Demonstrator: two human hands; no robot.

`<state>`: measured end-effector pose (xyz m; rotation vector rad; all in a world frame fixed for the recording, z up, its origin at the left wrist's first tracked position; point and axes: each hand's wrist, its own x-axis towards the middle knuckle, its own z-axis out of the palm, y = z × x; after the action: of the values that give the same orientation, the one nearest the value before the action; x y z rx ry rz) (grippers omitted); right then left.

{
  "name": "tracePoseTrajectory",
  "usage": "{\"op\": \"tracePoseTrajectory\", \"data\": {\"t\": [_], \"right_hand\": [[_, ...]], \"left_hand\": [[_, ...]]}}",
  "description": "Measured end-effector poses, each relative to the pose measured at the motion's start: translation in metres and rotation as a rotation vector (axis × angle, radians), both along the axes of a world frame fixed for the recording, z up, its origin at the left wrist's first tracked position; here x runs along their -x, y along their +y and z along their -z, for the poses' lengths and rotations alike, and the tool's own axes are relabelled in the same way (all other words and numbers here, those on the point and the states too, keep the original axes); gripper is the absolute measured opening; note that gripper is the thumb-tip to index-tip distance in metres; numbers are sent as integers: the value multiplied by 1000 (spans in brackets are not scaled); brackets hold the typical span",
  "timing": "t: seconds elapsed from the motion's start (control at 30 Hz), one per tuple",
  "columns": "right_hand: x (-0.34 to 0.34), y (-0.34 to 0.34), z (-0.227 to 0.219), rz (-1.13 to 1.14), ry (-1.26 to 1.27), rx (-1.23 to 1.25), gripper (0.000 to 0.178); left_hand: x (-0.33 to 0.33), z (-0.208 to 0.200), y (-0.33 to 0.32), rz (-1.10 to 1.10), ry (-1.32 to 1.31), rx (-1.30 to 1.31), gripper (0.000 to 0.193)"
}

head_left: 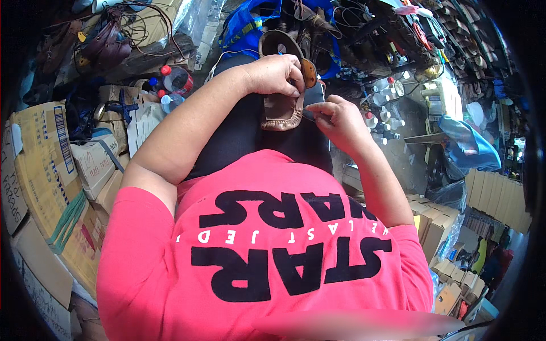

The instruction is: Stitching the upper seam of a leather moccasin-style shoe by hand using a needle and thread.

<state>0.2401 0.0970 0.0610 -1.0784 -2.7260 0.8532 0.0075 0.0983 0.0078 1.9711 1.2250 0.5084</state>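
A brown leather moccasin upper [280, 113], puckered along its rounded near end, lies over my dark-trousered lap. My left hand [277, 75] lies across its middle, fingers closed on the right-hand edge. Beside those fingers an orange-tan leather piece [309, 73] sticks out at the edge; how it is joined there is hidden. My right hand [341, 120] is just right of the puckered end, with thumb and forefinger pinched together. A small dark, slim thing [309, 114] shows at those fingertips, close against the upper's edge; its kind is not clear.
Beyond my knees is a blue bag [242, 35]. Bottles with red and blue caps [177, 80] stand to the left, and several clear bottles [387, 91] to the right. Cardboard boxes [54, 165] crowd the left side. A light-blue plastic sheet [469, 145] hangs at the right.
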Motion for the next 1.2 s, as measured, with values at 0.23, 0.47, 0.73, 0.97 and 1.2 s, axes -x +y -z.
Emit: {"op": "tracePoseTrajectory", "data": {"t": [0.23, 0.47, 0.73, 0.97, 1.2], "right_hand": [[-3, 17, 23, -28, 153, 106, 17], [-2, 31, 40, -35, 262, 336, 17], [2, 13, 45, -43, 382, 119, 16], [-6, -23, 48, -48, 177, -346, 30], [-5, -26, 45, -16, 127, -327, 30]], "left_hand": [[2, -6, -3, 48, 41, 2, 32], [-4, -1, -6, -4, 5, -24, 33], [37, -5, -31, -459, 31, -299, 24], [8, -19, -101, -504, -77, -178, 16], [-22, 5, -97, -491, 293, -483, 8]]}}
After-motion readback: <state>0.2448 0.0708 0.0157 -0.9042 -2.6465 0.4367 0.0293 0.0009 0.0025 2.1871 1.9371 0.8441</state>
